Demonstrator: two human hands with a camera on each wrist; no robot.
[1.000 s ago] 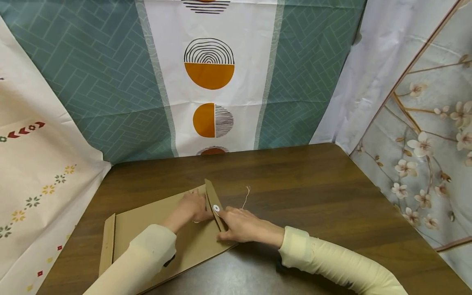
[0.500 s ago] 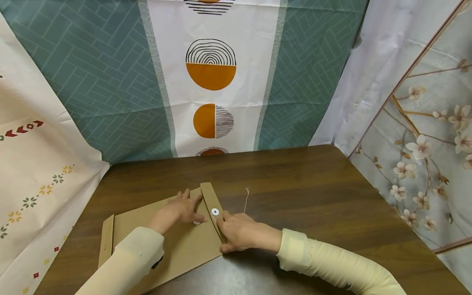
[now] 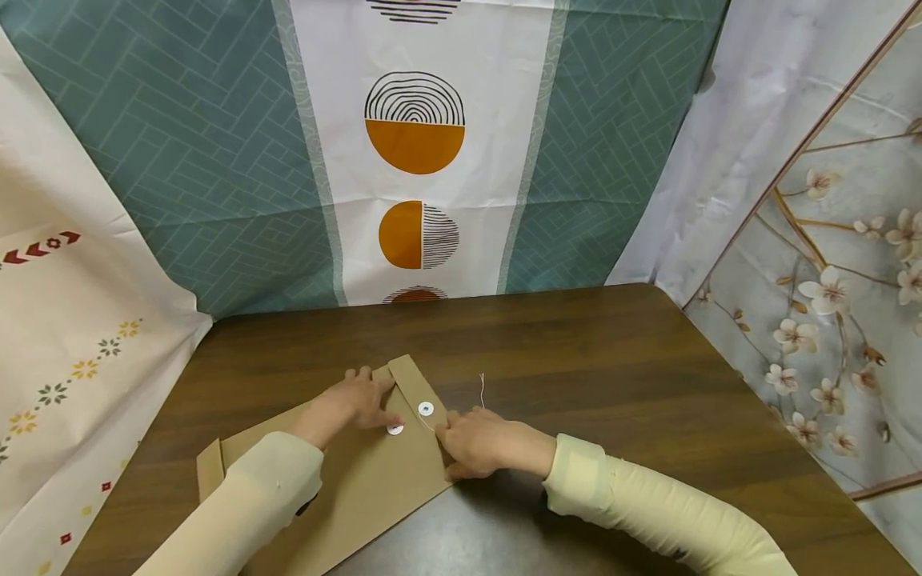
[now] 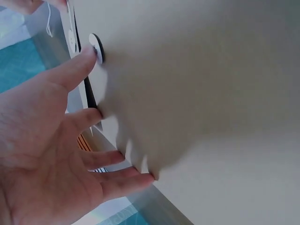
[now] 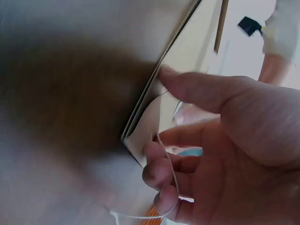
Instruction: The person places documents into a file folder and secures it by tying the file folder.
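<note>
A brown kraft string-tie envelope [image 3: 374,496] lies at a slant on the table, its narrow flap [image 3: 407,379] folded over at the right end. One white button [image 3: 426,409] sits on the flap, a second white button [image 3: 394,430] on the body beside it. My left hand [image 3: 346,406] rests spread on the envelope near its far edge. Its thumb touches the body button [image 4: 97,48] in the left wrist view. With my right hand [image 3: 475,442] I grip the flap end between thumb and fingers. A thin white string [image 5: 174,176] runs across those fingers, its loose end trailing off.
The dark wooden table [image 3: 576,360] extends behind and to the right. A patterned green and white cloth [image 3: 605,144] hangs at the back, with a floral curtain [image 3: 821,336] on the right and a cream cloth [image 3: 79,304] on the left.
The flap was raised with my left hand by it; now it lies flat. My left hand has drawn back leftward onto the envelope body. My right hand stays at the flap end.
</note>
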